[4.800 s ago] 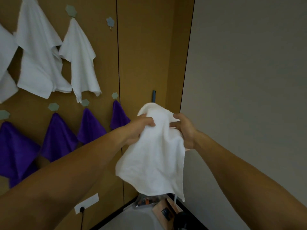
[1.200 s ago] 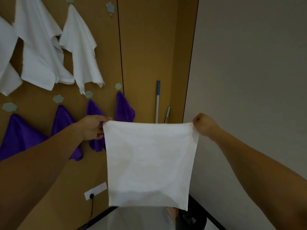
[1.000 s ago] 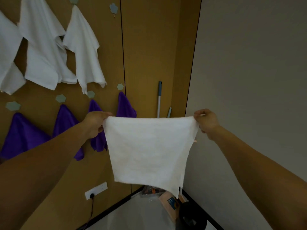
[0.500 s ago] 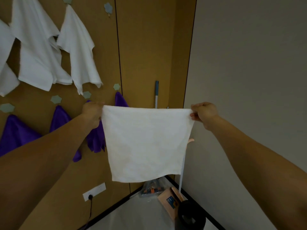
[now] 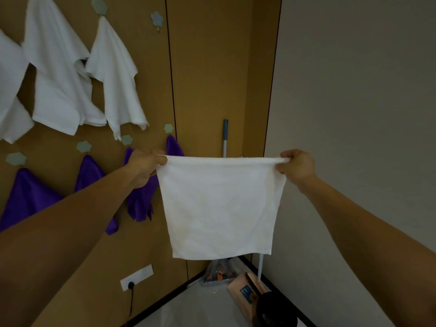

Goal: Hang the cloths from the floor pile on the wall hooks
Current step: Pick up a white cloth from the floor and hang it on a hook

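A square white cloth point(image 5: 219, 208) hangs flat and stretched in front of me. My left hand point(image 5: 144, 166) pinches its top left corner and my right hand point(image 5: 295, 165) pinches its top right corner. On the brown wall to the left, white cloths point(image 5: 113, 79) hang from an upper row of pale hooks and purple cloths point(image 5: 89, 175) from a lower row. One flower-shaped hook point(image 5: 157, 19) at the top, right of the white cloths, carries nothing. The floor pile is not in view.
A mop handle point(image 5: 225, 138) leans in the room's corner behind the cloth. A brown box point(image 5: 247, 291), a clear bag point(image 5: 217, 272) and a dark round object point(image 5: 273, 312) lie on the floor below. A wall socket point(image 5: 136, 277) with a plugged cable sits low left. A grey wall point(image 5: 354, 114) fills the right.
The bunched cloth has been spread out by its two top corners. Over the last second the stretched cloth has settled flat, with both hands raised slightly.
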`<move>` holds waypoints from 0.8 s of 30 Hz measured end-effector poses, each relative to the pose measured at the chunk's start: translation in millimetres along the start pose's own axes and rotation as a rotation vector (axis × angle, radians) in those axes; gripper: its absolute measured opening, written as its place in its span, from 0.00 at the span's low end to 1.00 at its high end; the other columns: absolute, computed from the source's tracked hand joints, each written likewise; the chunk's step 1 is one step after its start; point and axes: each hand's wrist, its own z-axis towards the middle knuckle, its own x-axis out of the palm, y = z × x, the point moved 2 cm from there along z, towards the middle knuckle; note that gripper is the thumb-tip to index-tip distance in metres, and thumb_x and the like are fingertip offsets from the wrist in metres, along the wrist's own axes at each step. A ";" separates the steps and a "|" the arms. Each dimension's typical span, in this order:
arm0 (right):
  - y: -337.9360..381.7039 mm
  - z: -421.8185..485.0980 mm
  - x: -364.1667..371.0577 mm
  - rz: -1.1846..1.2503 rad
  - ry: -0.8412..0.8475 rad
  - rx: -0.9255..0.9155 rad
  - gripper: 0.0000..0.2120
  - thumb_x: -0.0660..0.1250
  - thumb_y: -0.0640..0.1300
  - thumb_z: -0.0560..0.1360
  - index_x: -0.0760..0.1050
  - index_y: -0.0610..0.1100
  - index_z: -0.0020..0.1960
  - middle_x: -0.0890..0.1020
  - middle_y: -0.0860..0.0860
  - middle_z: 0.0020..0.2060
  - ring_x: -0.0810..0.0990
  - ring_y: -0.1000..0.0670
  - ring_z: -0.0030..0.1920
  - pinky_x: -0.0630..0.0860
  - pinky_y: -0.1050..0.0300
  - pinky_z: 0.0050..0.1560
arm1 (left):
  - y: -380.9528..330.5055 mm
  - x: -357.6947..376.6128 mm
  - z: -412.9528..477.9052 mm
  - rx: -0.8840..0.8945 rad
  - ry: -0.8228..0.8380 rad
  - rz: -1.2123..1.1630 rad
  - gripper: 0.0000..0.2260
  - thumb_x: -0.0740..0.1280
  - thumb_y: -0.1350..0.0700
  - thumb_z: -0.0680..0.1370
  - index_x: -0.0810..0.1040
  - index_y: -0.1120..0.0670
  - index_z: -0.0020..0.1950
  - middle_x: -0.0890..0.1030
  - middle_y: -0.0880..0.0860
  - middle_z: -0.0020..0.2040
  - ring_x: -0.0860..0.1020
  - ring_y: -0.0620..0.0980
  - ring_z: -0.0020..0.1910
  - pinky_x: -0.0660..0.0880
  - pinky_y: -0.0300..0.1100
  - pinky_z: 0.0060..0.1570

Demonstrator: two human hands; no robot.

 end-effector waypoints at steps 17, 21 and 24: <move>-9.1 41.5 -41.9 -0.211 -0.094 -0.148 0.07 0.70 0.44 0.72 0.82 0.44 0.48 0.83 0.48 0.42 0.81 0.47 0.41 0.78 0.55 0.42 | -20.4 55.3 -16.9 0.261 -0.233 0.421 0.04 0.69 0.60 0.75 0.75 0.59 0.46 0.73 0.52 0.38 0.74 0.52 0.43 0.71 0.42 0.38; -6.7 49.4 -34.6 0.249 -0.070 -0.011 0.07 0.70 0.41 0.70 0.72 0.44 0.38 0.77 0.50 0.38 0.76 0.48 0.40 0.75 0.55 0.41 | -22.0 67.4 -17.7 0.297 -0.340 0.271 0.11 0.66 0.60 0.76 0.69 0.54 0.34 0.71 0.51 0.34 0.70 0.46 0.35 0.67 0.37 0.33; -5.1 53.9 -24.7 0.419 -0.068 0.069 0.07 0.66 0.38 0.71 0.69 0.46 0.38 0.75 0.50 0.36 0.74 0.49 0.38 0.73 0.57 0.36 | -22.3 74.5 -15.9 0.253 -0.369 0.113 0.09 0.64 0.60 0.76 0.69 0.51 0.37 0.71 0.49 0.36 0.69 0.45 0.36 0.68 0.38 0.35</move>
